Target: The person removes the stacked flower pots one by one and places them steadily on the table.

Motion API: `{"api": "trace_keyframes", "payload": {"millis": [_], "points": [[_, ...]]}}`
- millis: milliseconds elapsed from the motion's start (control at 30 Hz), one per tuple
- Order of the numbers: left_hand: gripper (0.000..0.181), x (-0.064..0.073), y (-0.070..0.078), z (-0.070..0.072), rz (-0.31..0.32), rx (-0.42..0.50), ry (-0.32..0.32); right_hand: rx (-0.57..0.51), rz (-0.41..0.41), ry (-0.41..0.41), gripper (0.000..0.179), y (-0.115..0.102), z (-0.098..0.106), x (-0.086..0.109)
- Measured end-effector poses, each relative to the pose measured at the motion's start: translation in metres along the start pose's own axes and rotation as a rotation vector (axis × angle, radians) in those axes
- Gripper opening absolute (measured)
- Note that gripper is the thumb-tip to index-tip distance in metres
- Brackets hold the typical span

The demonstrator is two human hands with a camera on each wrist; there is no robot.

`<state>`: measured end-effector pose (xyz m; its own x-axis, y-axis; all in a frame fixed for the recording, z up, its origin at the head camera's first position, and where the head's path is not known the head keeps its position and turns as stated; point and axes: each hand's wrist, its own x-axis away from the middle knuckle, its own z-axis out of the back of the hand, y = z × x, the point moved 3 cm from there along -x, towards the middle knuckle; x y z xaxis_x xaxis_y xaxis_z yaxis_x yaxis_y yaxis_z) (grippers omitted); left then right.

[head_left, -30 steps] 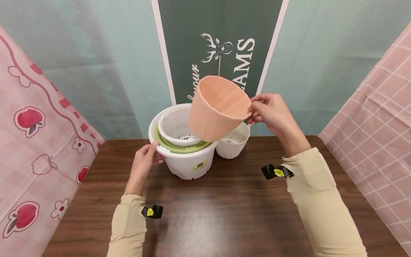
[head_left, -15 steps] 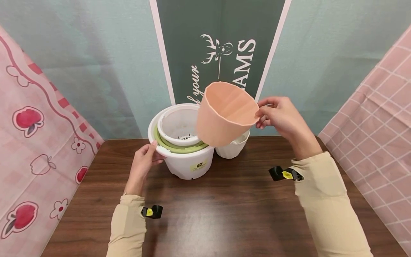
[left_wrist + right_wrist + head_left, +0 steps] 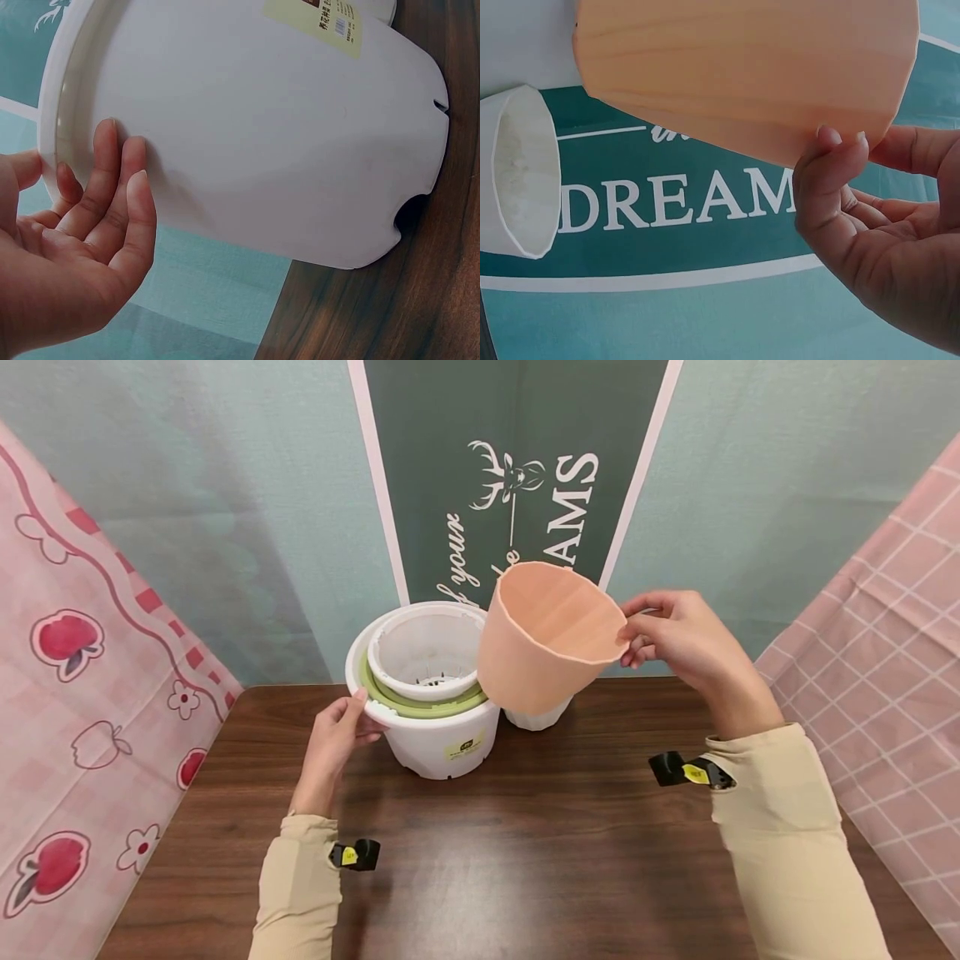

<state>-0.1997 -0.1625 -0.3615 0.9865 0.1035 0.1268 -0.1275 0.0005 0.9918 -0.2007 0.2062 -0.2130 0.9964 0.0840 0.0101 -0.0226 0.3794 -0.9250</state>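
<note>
My right hand [image 3: 678, 631] pinches the rim of a peach faceted flowerpot [image 3: 540, 668] and holds it tilted in the air, its mouth toward the upper right. In the right wrist view, thumb and fingers grip the edge of this peach pot [image 3: 742, 67]. On the left, my left hand [image 3: 339, 735] holds the rim of a large white flowerpot [image 3: 435, 747], thumb on top and fingers beneath the lip. Nested inside the large pot are a green pot [image 3: 416, 710] and a smaller white pot [image 3: 427, 647] with slots in its bottom.
Behind the peach pot, mostly hidden in the head view, stands a small white faceted pot [image 3: 536, 720]; the right wrist view shows more of this small pot [image 3: 525, 172]. All stand at the back of a brown wooden table [image 3: 487, 860], before a printed curtain [image 3: 300, 527].
My right hand has carried the peach pot to the right and slightly down, away from the nested pots, covering more of the small white pot. The left hand has stayed in place.
</note>
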Motion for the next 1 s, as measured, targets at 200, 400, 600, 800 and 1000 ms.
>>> {"api": "trace_keyframes", "payload": {"millis": [200, 400, 600, 800, 1000], "points": [[0.036, 0.001, -0.001, 0.001, 0.007, -0.007, -0.008, 0.010, -0.007, 0.003, 0.026, 0.005, 0.005, 0.005], [0.036, 0.002, -0.001, 0.002, -0.001, -0.014, -0.008, 0.007, -0.008, -0.006, 0.026, 0.011, 0.006, 0.009], [0.036, 0.002, -0.002, 0.003, -0.013, -0.011, -0.016, 0.007, 0.014, -0.037, 0.026, 0.019, 0.010, 0.014], [0.035, 0.002, -0.003, 0.004, -0.014, -0.008, -0.020, 0.002, 0.012, -0.045, 0.026, 0.025, 0.012, 0.019], [0.036, 0.004, -0.002, 0.005, -0.012, -0.017, -0.020, -0.021, 0.002, -0.051, 0.024, 0.030, 0.016, 0.021]]}}
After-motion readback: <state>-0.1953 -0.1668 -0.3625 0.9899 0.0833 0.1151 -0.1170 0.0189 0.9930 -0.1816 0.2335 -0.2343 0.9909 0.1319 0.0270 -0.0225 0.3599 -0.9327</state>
